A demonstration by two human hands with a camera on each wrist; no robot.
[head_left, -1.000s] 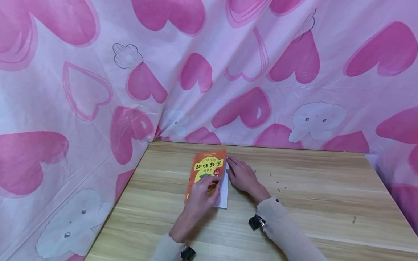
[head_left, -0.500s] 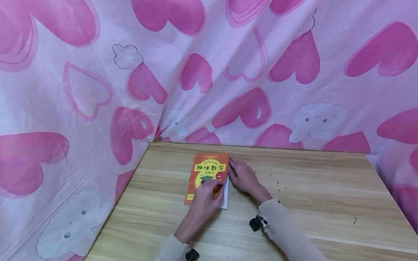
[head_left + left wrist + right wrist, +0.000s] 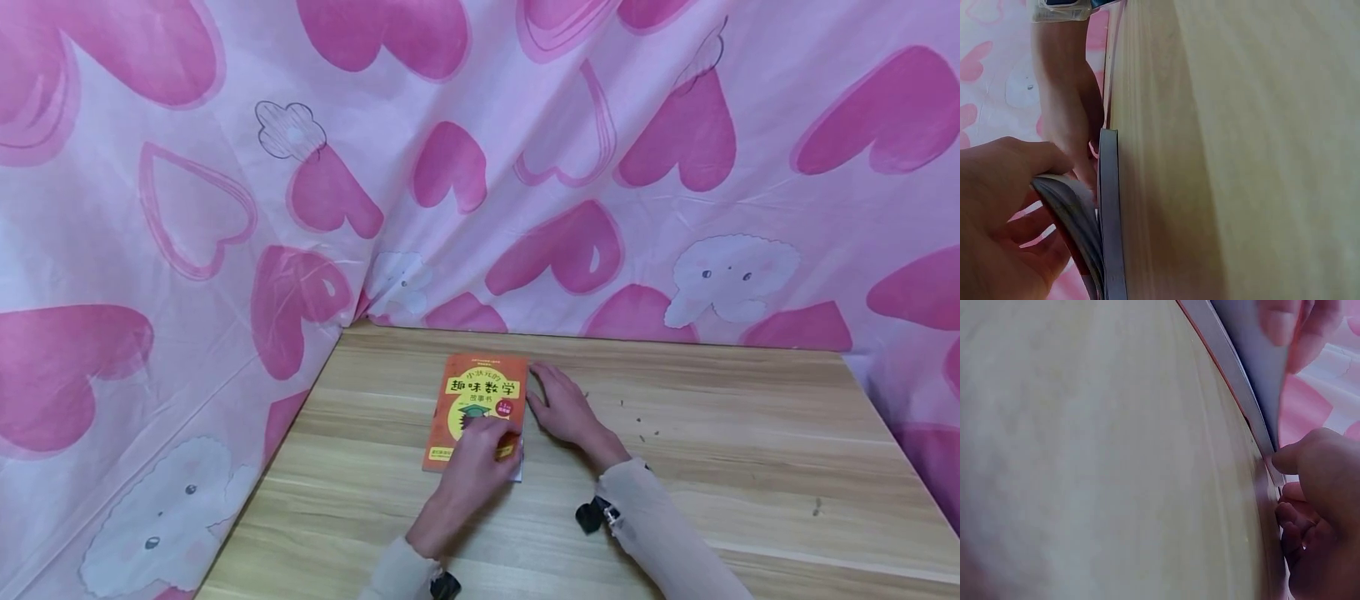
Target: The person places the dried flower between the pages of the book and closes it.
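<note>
An orange book (image 3: pixel 482 367) with a yellow circle and Chinese lettering lies on the wooden table. Over its lower right part, my left hand (image 3: pixel 474 462) pinches the right edge of the front cover. In the left wrist view the thumb is against bent pages (image 3: pixel 1069 200), which are lifted with the cover from the thicker block (image 3: pixel 1110 206) beneath. My right hand (image 3: pixel 567 410) lies beside the upper right corner of the book. The right wrist view shows its thumb (image 3: pixel 1288 459) touching the corner of the lower block, the other fingers loosely bent.
The wooden table (image 3: pixel 720 442) stretches to the right, with several small dark specks near the right hand. A pink heart-patterned cloth (image 3: pixel 547 175) hangs along the back and left sides. Each wrist wears a small black device (image 3: pixel 590 517).
The cover, tilted up a second ago with white page showing at the right, has come down nearly flat. My left hand has moved slightly right with it; the right hand has barely shifted.
</note>
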